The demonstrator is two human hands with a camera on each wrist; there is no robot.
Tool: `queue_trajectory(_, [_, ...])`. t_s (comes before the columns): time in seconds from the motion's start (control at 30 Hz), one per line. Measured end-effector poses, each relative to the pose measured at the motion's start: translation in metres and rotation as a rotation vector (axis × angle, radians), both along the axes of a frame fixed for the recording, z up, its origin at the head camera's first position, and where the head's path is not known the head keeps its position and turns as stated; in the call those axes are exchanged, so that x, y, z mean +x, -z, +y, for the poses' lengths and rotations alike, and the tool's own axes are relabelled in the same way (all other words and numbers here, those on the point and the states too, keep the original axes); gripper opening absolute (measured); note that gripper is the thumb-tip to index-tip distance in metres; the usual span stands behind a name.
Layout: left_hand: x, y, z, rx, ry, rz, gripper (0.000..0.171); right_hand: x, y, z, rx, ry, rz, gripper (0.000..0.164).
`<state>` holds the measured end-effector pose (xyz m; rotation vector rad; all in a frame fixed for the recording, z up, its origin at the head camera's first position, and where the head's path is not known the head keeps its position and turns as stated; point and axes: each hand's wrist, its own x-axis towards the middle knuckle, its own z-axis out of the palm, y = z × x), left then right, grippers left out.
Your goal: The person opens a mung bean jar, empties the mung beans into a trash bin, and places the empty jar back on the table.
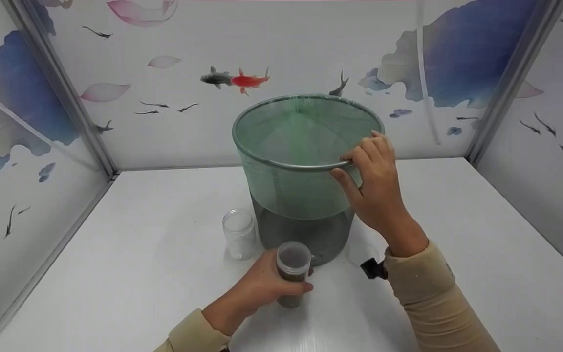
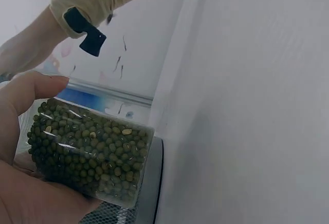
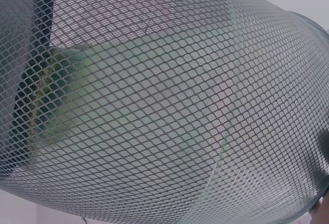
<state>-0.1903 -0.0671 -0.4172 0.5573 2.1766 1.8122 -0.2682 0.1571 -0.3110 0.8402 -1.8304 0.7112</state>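
A clear plastic jar of green mung beans [image 2: 92, 149] is in my left hand [image 1: 259, 279], the thumb and fingers wrapped around its side. In the head view the jar stands upright, its round mouth facing up, just in front of a dark mesh wastebasket [image 1: 306, 234]. A green translucent bag [image 1: 286, 193] lines the basket and folds down over the outside. My right hand [image 1: 377, 183] grips the basket's rim at its right front, thumb outside and fingers over the edge. Mesh fills the right wrist view, with the green liner behind it.
A second clear jar [image 1: 239, 234], seemingly holding nothing, stands on the white table [image 1: 164, 254] left of the basket. Printed panels with fish and petals [image 1: 301, 49] enclose the table at the back and sides. A black camera mount [image 1: 373, 268] sticks out from the right cuff.
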Motion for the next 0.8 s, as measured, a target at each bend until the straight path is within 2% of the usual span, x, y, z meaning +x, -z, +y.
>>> queue_trajectory(0.27, [-0.005,0.012,0.012,0.042,0.053,-0.028,0.048,-0.001,0.0,0.0,-0.006,-0.004,0.001,0.045])
queue_trajectory(0.63, [-0.012,0.026,0.018,0.061,-0.003,-0.037,0.051,-0.001,-0.001,0.0,0.001,-0.005,0.01,0.043])
queue_trajectory(0.8, [-0.013,0.027,0.019,0.042,0.003,-0.037,0.051,-0.001,-0.001,0.002,0.008,-0.009,0.012,0.043])
